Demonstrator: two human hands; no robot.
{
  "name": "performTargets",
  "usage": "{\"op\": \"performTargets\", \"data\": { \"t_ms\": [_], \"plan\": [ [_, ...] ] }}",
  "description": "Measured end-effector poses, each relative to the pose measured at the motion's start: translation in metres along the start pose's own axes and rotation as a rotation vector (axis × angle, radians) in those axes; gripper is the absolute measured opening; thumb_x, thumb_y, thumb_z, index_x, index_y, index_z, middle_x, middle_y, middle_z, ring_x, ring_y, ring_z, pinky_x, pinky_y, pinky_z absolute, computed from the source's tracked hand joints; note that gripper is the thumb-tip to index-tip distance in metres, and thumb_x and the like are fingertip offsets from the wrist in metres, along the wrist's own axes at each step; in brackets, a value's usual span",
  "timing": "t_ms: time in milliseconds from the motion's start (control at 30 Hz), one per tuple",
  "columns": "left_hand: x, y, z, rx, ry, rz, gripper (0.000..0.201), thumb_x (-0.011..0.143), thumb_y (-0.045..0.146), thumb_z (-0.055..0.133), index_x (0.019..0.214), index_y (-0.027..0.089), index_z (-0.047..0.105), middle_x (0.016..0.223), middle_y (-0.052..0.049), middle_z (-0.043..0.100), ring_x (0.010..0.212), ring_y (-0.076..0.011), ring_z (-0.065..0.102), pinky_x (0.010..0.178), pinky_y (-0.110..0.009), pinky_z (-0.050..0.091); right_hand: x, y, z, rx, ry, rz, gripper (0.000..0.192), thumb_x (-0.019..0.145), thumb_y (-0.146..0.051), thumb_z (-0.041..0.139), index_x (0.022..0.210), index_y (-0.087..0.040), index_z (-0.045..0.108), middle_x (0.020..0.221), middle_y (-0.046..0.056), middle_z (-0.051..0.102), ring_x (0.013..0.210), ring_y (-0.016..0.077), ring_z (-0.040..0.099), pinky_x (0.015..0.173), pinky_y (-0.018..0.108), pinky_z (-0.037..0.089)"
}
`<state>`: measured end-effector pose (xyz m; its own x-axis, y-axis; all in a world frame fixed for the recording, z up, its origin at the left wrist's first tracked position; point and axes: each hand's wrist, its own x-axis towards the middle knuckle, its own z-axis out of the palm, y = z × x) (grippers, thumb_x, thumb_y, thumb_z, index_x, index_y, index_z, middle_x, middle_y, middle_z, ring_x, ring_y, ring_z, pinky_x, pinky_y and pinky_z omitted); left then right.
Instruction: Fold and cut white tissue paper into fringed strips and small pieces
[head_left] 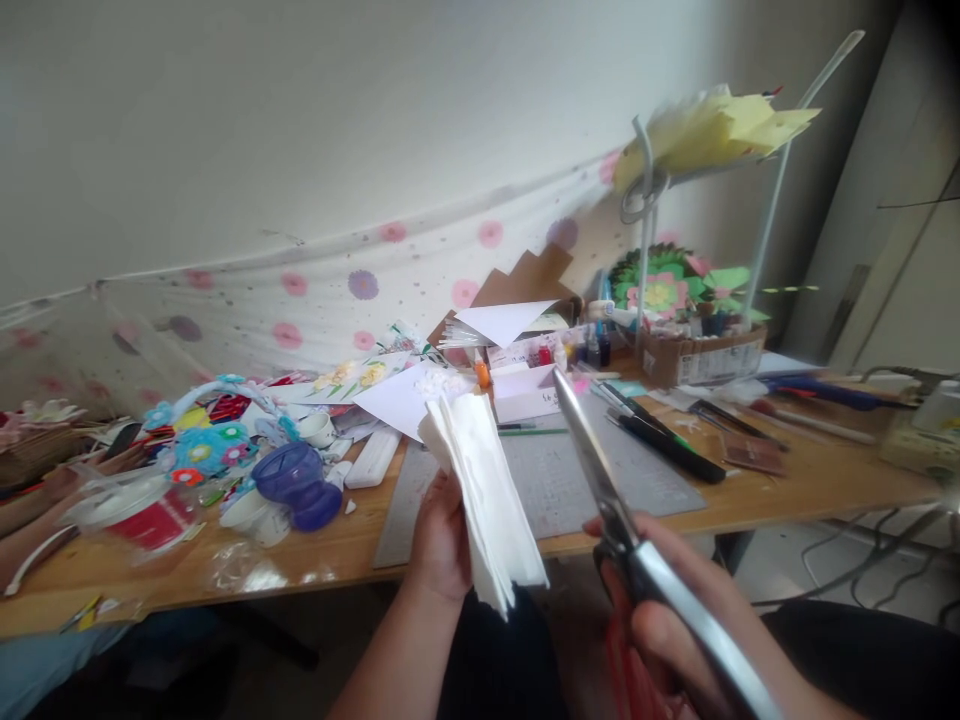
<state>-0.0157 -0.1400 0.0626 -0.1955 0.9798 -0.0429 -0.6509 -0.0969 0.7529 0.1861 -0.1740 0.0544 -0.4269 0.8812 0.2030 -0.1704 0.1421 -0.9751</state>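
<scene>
White layered paper (491, 490): soft and creased, several thin layers parting slightly along the edges, the lower end ragged and pointed; I see it held up, leaning, at the near edge of the tabletop (832, 490);
Left hand (441, 545): on my feed its grip is clamped on the paper's side;
Right hand (675, 590): grip wrapped round the handles of the scissors (591, 450); the blades point upward, look together, and stand apart from the paper;
Purple cup (300, 485): just beside a white cup (255, 518); I cannot tell what either holds;
Red-labelled tub (154, 515): further left; contents unclear to me;
Cardboard box (701, 358): right rear, filled with small items too blurred to name.
</scene>
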Motion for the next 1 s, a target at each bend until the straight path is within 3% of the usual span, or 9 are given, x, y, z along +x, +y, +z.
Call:
{"op": "performTargets", "data": {
  "t_ms": [167,300,400,600,700,767,867,1000],
  "plan": [
    [-0.005,-0.008,0.002,0.219,0.039,0.063,0.027,0.068,0.036,0.069,0.087,0.017,0.064,0.066,0.000,0.067,0.052,-0.0127,0.059,0.048,-0.021,0.046,0.023,0.003,-0.008,0.008,0.065,0.092,0.057,0.071,-0.057,0.059,0.114,-0.022,0.044,0.085,0.005,0.060,0.049,0.0110,0.049,0.044,0.024,0.041],
    [-0.013,-0.018,0.011,0.394,-0.063,0.079,0.025,0.074,0.031,0.065,0.094,0.016,0.064,0.075,-0.003,0.069,0.063,-0.0166,0.063,0.060,-0.026,0.048,0.036,0.001,-0.004,-0.007,0.099,-0.017,0.047,0.077,-0.054,0.055,0.105,-0.018,0.048,0.085,0.006,0.060,0.070,0.0180,0.057,0.062,0.029,0.048],
    [-0.018,-0.019,0.016,0.452,-0.086,0.062,0.031,0.073,0.031,0.065,0.100,0.016,0.063,0.077,-0.005,0.070,0.066,-0.0185,0.063,0.059,-0.026,0.047,0.042,-0.004,0.001,0.038,0.092,-0.045,0.043,0.071,-0.046,0.065,0.099,-0.018,0.049,0.085,0.004,0.060,0.081,0.0207,0.057,0.072,0.031,0.047],
    [-0.024,-0.016,0.014,0.497,-0.093,0.036,0.032,0.074,0.031,0.065,0.102,0.016,0.062,0.089,-0.008,0.069,0.077,-0.0195,0.063,0.066,-0.026,0.046,0.050,-0.006,0.009,0.042,0.270,0.033,0.035,0.065,-0.027,0.068,0.090,-0.020,0.043,0.072,-0.002,0.053,0.065,0.0152,0.053,0.061,0.029,0.045],
    [-0.027,-0.015,0.013,0.449,-0.166,-0.060,0.041,0.069,0.030,0.070,0.106,0.015,0.060,0.096,-0.011,0.068,0.082,-0.0237,0.063,0.071,-0.032,0.048,0.054,-0.004,0.008,-0.037,0.257,0.004,0.033,0.065,-0.021,0.065,0.089,-0.019,0.042,0.070,-0.003,0.051,0.062,0.0136,0.050,0.060,0.029,0.044],
    [-0.027,-0.018,0.011,0.469,-0.152,-0.111,0.047,0.064,0.026,0.073,0.107,0.014,0.059,0.097,-0.013,0.068,0.084,-0.0266,0.064,0.074,-0.036,0.048,0.057,-0.003,0.007,-0.124,0.245,0.015,0.035,0.063,-0.020,0.064,0.091,-0.019,0.043,0.070,-0.003,0.052,0.062,0.0141,0.050,0.061,0.030,0.044],
    [-0.024,-0.024,0.003,0.534,-0.117,-0.129,0.037,0.068,0.023,0.069,0.102,0.012,0.060,0.093,-0.013,0.069,0.085,-0.0277,0.064,0.074,-0.037,0.048,0.059,-0.002,0.007,-0.267,0.252,0.009,0.037,0.062,-0.019,0.063,0.093,-0.018,0.044,0.069,-0.003,0.052,0.062,0.0150,0.051,0.061,0.030,0.043],
    [-0.019,-0.023,-0.008,0.542,-0.181,-0.102,0.029,0.074,0.015,0.060,0.103,0.011,0.061,0.089,-0.011,0.069,0.082,-0.0255,0.064,0.073,-0.036,0.047,0.061,-0.001,0.005,-0.353,0.256,-0.013,0.035,0.064,-0.017,0.060,0.094,-0.019,0.044,0.068,-0.004,0.052,0.063,0.0145,0.051,0.061,0.029,0.042]
  ]
}}
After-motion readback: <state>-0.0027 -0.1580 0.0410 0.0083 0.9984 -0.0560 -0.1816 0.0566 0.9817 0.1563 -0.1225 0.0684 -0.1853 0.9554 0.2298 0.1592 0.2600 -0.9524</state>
